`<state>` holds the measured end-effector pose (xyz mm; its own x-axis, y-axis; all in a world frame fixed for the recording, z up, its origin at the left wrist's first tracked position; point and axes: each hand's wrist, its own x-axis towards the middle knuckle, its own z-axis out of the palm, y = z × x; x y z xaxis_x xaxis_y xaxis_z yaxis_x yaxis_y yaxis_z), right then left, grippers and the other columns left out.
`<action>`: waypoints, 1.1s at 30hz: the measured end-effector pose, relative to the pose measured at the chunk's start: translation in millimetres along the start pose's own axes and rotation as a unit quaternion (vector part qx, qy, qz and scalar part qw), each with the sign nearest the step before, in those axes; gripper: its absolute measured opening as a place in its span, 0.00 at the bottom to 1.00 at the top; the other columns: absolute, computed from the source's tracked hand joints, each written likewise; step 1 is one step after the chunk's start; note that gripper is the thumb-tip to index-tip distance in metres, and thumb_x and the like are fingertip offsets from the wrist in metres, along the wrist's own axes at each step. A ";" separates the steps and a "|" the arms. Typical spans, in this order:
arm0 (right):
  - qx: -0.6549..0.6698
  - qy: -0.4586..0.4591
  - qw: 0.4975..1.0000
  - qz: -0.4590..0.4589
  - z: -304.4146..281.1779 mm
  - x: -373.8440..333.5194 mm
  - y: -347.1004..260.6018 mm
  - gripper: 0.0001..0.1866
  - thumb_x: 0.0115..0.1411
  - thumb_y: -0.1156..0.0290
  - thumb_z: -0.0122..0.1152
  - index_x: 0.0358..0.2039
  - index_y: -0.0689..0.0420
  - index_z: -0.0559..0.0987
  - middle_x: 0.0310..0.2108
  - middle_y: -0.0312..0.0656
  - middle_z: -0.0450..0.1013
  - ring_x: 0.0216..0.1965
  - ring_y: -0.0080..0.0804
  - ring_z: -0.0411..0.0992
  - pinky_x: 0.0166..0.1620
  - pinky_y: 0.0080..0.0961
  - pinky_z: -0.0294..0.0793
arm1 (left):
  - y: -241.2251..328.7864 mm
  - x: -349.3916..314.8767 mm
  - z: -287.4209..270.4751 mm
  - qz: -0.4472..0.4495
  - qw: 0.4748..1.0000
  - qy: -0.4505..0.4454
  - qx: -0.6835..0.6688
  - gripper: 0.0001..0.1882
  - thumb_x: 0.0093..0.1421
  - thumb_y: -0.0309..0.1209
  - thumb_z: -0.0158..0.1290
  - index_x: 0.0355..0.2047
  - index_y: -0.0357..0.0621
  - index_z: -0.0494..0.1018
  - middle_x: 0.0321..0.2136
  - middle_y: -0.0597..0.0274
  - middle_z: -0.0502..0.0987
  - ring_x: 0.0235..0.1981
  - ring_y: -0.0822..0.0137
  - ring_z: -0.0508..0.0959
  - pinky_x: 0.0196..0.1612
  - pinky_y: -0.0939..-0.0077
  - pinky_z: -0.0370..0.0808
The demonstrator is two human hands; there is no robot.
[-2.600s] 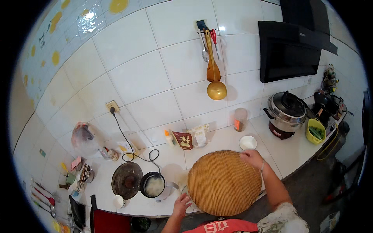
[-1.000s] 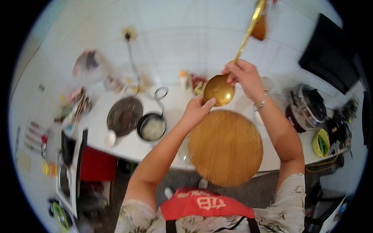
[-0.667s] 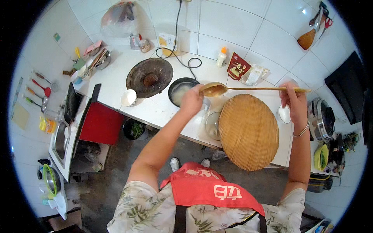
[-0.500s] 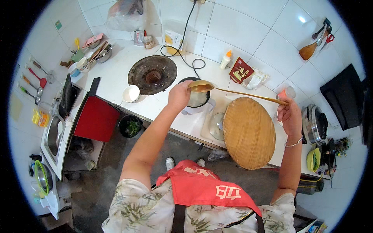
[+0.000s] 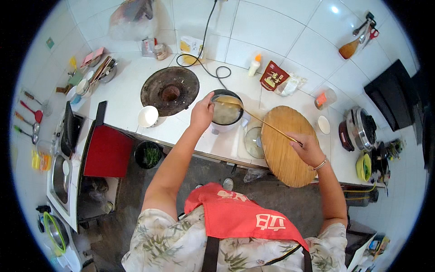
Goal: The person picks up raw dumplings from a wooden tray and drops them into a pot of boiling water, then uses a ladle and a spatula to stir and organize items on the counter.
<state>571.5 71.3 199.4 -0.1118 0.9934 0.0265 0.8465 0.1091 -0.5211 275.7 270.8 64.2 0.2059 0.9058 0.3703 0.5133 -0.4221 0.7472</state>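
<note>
My right hand point(image 5: 307, 149) is closed round the end of a long-handled, gold-coloured ladle point(image 5: 267, 123). The ladle slants down to the left, its bowl over the dark-rimmed electric pot point(image 5: 214, 119), which has pale, cloudy contents. At the pot's left rim is my left hand point(image 5: 202, 113), its fingers closed beside the ladle bowl; what they grip, if anything, is hidden. Under my right hand lies a round wooden board point(image 5: 285, 167), partly over a glass lid point(image 5: 253, 141). A white bowl point(image 5: 148, 117) stands left of the pot.
A sooty round stove opening point(image 5: 152, 95) lies behind the bowl. A black cord point(image 5: 204, 65) runs from the wall to the pot. Seasoning packets point(image 5: 274, 76) and a squeeze bottle point(image 5: 254, 65) stand along the back. A small white cup point(image 5: 323, 124) and a steel cooker point(image 5: 360, 124) are at the right.
The ladle's bowl has gone down from above the pot to its opening. My right hand has moved left and nearer to me with the handle; my left hand has shifted down toward the rim.
</note>
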 end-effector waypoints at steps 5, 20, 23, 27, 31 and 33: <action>0.072 0.052 0.996 0.024 36.0 3.6 44.0 0.16 0.54 0.73 0.54 0.45 0.58 0.74 0.34 0.52 0.73 0.31 0.41 0.73 0.35 0.26 0.71 | -16.6 -46.3 3.7 -0.111 0.989 0.004 -0.095 0.20 0.54 0.24 0.49 0.49 0.38 0.66 0.32 0.57 0.76 0.34 0.69 0.75 0.39 0.75 0.70; 0.043 0.074 0.982 -0.168 -2.1 57.2 75.7 0.19 0.52 0.79 0.53 0.46 0.53 0.73 0.25 0.44 0.69 0.23 0.35 0.67 0.29 0.26 0.67 | -5.4 -105.7 37.6 -0.277 0.939 0.057 -0.197 0.18 0.53 0.24 0.49 0.46 0.36 0.68 0.30 0.62 0.74 0.30 0.74 0.72 0.35 0.81 0.70; -0.109 0.021 0.985 -0.135 -26.1 74.8 83.5 0.17 0.53 0.74 0.54 0.45 0.50 0.73 0.26 0.43 0.70 0.27 0.40 0.70 0.30 0.31 0.69 | -5.2 -111.2 41.1 -0.288 0.934 0.059 -0.205 0.18 0.53 0.24 0.50 0.46 0.36 0.68 0.30 0.62 0.74 0.30 0.75 0.72 0.35 0.81 0.70; -0.154 0.011 0.978 -0.137 -38.9 88.7 75.9 0.16 0.51 0.74 0.54 0.42 0.48 0.74 0.23 0.43 0.67 0.25 0.43 0.68 0.28 0.34 0.68 | -1.5 -110.9 38.2 -0.294 0.927 0.066 -0.224 0.19 0.53 0.24 0.50 0.46 0.36 0.68 0.31 0.61 0.74 0.30 0.75 0.72 0.34 0.81 0.70; -0.177 0.016 0.975 -0.135 -40.1 91.6 72.9 0.15 0.52 0.73 0.53 0.41 0.48 0.75 0.23 0.43 0.67 0.25 0.42 0.69 0.28 0.33 0.69 | -7.0 -97.3 35.4 -0.257 0.941 0.049 -0.214 0.19 0.52 0.24 0.51 0.46 0.37 0.68 0.31 0.60 0.74 0.29 0.74 0.72 0.34 0.80 0.71; -0.193 0.019 0.971 -0.137 -41.7 92.2 68.8 0.14 0.51 0.72 0.53 0.40 0.47 0.75 0.22 0.42 0.67 0.24 0.42 0.69 0.28 0.34 0.68 | -14.1 -90.3 37.6 -0.245 0.942 0.052 -0.222 0.19 0.52 0.24 0.51 0.46 0.37 0.68 0.31 0.59 0.74 0.28 0.73 0.73 0.33 0.79 0.71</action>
<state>641.1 171.9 201.5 -0.3472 0.9249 0.1551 0.9207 0.3677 -0.1313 281.2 196.3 -0.4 -0.0603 0.9972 -0.0443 0.1210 0.0513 0.9913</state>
